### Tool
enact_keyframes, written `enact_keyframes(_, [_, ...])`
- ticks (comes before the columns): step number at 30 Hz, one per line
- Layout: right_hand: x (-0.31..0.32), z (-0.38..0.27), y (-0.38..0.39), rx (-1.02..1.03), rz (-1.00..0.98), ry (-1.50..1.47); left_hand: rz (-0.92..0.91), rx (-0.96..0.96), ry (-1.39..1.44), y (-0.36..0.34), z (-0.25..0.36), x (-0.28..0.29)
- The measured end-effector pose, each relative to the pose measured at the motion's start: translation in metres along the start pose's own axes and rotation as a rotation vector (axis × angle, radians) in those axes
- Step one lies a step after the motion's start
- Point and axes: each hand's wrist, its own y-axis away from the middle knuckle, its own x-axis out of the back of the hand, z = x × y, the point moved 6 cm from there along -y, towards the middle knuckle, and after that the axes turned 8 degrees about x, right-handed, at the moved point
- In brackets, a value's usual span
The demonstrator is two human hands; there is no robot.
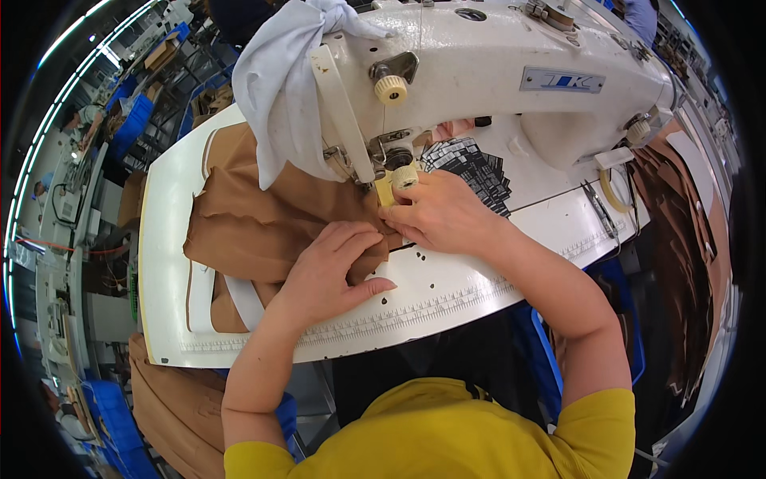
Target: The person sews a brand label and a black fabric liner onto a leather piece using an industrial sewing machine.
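A white sewing machine stands on a white table with a ruler strip. Brown fabric lies rumpled left of the needle, over pieces with white strips. My left hand rests on that fabric, fingers lightly bent, thumb spread onto the tabletop. My right hand is at the needle area beside a small yellow piece, thumb and fingers closed on the fabric edge; its fingertips are partly hidden. A white cloth hangs over the machine's left end. Dark printed labels lie behind my right hand.
Tweezers and a yellow tape roll lie at the table's right. Stacked brown pieces are beyond it. Brown cloth hangs at lower left. Blue bins and other workstations line the left, with people at work around.
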Motion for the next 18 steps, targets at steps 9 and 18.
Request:
enact_keyframes(9, [0.0023,0.004,-0.0019,-0.11,-0.023,0.065,-0.018,-0.037,-0.058,0.0016,0.0015,-0.0014])
enact_keyframes(18, [0.0018,0.0044,-0.0016,-0.095,0.017,0.074,0.045,-0.059,-0.19,0.0013,0.0073,-0.0036])
